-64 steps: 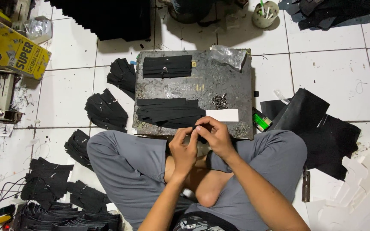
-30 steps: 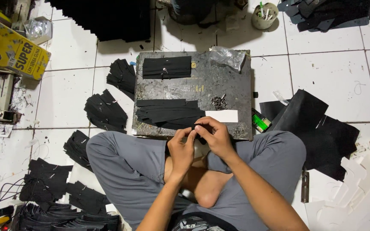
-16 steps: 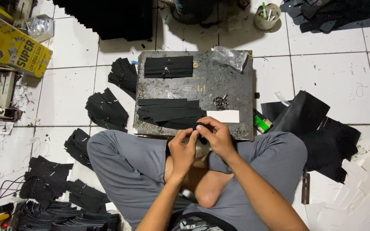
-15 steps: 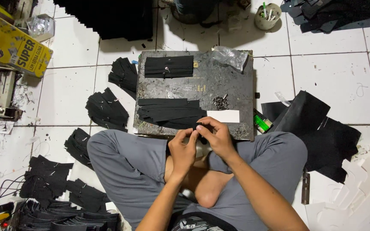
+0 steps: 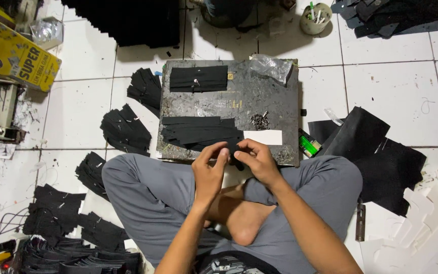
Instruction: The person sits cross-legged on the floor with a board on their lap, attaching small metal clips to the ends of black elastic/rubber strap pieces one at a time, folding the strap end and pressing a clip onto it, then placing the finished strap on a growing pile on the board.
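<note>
1. Both hands meet at the near edge of the dark work board (image 5: 280, 96): left hand (image 5: 210, 170) and right hand (image 5: 255, 160) stay pinched on a small black piece (image 5: 236, 158).
2. Little has shifted since earlier; fingers keep working it beside the black strip stack (image 5: 198, 133).

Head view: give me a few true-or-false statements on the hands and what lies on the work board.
1. Both hands pinch a small black piece between them. True: left hand and right hand meet on the small black piece.
2. The work board holds two stacks of black strips. True: far stack, near stack.
3. A green lighter lies left of the board. False: the green lighter lies to its right.
4. The yellow box sits on the board. False: it stands on the floor, far left.
</note>
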